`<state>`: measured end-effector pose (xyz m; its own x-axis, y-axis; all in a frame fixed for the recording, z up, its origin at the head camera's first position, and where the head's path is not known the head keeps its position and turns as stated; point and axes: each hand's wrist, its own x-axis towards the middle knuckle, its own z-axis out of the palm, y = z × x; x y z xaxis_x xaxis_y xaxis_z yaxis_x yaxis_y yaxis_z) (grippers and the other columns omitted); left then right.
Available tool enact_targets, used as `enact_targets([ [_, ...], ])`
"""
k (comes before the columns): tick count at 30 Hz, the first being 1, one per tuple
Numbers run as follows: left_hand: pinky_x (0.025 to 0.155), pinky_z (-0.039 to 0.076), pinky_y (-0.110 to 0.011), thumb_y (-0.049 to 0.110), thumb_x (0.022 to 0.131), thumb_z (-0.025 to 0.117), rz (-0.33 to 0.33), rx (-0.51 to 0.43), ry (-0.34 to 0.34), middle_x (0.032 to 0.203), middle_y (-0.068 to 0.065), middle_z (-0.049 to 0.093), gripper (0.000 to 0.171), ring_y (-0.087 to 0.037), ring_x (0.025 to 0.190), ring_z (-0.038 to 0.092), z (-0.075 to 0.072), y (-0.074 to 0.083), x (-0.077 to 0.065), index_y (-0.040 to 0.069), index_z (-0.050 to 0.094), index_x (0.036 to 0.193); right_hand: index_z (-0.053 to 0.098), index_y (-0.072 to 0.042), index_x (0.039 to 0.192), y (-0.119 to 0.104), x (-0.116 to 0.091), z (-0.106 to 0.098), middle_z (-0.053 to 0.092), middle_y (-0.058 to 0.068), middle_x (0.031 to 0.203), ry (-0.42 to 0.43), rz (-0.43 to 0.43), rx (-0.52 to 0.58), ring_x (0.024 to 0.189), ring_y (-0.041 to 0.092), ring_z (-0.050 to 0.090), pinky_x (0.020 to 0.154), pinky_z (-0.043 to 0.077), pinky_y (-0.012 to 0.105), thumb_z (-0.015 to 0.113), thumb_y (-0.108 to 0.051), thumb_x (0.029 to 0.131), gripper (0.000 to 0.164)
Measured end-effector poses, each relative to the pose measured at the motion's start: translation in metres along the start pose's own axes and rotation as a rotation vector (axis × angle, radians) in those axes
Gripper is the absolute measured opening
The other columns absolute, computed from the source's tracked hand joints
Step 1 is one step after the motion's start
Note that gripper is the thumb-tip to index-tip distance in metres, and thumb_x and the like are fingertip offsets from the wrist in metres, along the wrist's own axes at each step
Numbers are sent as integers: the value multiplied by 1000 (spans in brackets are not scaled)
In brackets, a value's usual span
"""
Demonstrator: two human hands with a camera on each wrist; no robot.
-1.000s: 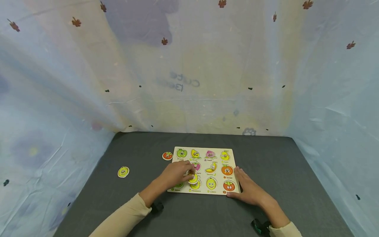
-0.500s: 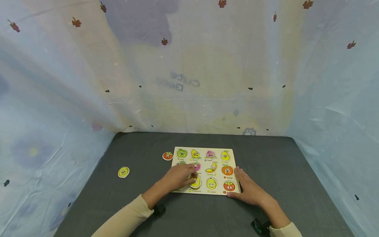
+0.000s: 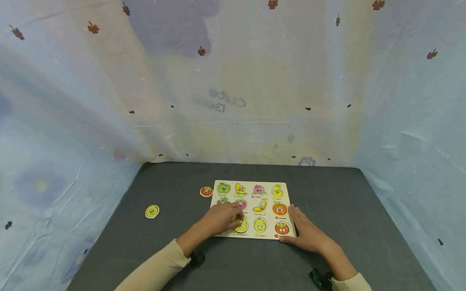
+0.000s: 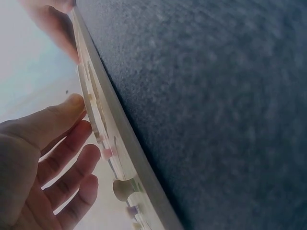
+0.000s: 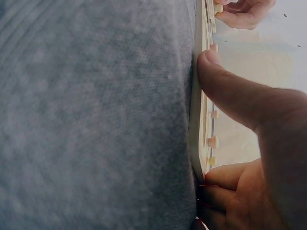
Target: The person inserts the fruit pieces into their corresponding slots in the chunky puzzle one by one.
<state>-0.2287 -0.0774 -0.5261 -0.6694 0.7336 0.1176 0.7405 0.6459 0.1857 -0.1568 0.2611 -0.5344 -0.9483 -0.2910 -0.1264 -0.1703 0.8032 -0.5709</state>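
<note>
My left hand pinches a round yellow puzzle piece between thumb and fingers, over the front row of a wooden fruit puzzle board. In the left wrist view, that piece lies close over the board with its edge slightly tilted, and the other fingers are loosely bent. My right hand grips the board's front right corner, thumb on the front edge and fingers along the right side. Knobbed fruit pieces, such as an orange and a banana, sit in the board. My left hand hides the front left spaces.
A red round piece lies just left of the board's back corner. Farther left, a yellow-green round piece rests on the dark cloth-covered table. Patterned curtains hang behind and at both sides.
My left hand has brought the yellow piece down and slightly right, onto the printed pineapple space. The right hand and the board have stayed in place.
</note>
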Motion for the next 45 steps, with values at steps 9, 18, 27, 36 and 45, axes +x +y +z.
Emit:
enact_targets([
  [9, 78, 55, -30, 36, 99, 80, 0, 3, -8, 107, 13, 68, 9, -9, 98, 69, 2, 1, 2, 29, 78, 103, 16, 7, 168, 1, 1, 1, 16, 30, 174, 2, -3, -5, 161, 51, 17, 124, 25, 67, 87, -57, 87, 125],
  [18, 78, 55, -30, 38, 99, 81, -7, 8, -22, 107, 15, 68, 9, -5, 93, 67, 4, 1, 1, 30, 77, 102, 16, 7, 168, 2, 0, 1, 16, 30, 174, 7, -11, -8, 161, 51, 17, 124, 25, 67, 86, -58, 87, 126],
  [27, 78, 55, -29, 40, 99, 80, -3, 24, -15, 106, 16, 67, 9, -6, 97, 68, 8, -2, 1, 31, 77, 102, 15, 7, 168, 3, 3, 3, 15, 30, 175, 6, -10, -14, 161, 50, 17, 124, 24, 67, 86, -58, 87, 126],
  [36, 75, 54, -28, 37, 97, 83, 9, 17, 7, 105, 15, 68, 10, -2, 88, 63, 8, -1, 2, 30, 77, 99, 17, 8, 167, 3, 3, 1, 16, 30, 174, 9, -31, -7, 161, 51, 17, 124, 25, 67, 86, -57, 87, 124],
  [45, 77, 55, -28, 35, 98, 83, 2, 0, -3, 107, 14, 69, 9, -3, 91, 65, 9, -1, 1, 30, 76, 100, 17, 8, 167, 3, 2, 0, 16, 30, 174, 9, -26, -13, 161, 51, 17, 124, 24, 67, 86, -57, 87, 124],
])
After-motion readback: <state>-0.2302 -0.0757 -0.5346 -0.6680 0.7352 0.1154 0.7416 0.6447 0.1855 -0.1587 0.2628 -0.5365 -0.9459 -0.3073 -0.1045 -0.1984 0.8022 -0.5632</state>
